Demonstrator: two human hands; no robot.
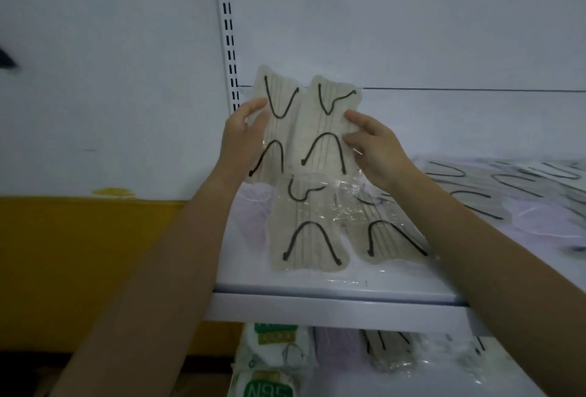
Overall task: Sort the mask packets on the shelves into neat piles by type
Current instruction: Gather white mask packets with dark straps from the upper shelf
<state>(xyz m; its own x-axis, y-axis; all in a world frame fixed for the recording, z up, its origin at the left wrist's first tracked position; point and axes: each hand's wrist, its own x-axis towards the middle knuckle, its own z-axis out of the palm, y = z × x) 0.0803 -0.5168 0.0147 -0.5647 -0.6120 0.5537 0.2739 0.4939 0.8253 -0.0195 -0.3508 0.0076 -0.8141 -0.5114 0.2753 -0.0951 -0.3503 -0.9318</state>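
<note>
The grey mask packets with black ear loops along the right of the white upper shelf blur and run past the right edge. On the lower shelf, the green-and-white N95 packet is cut by the bottom edge. The held beige mask packets hide fingertips.

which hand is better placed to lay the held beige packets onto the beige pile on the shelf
Probably the left hand: it grips the held beige mask packets almost straight above the beige pile. The right hand sits further right.
</note>
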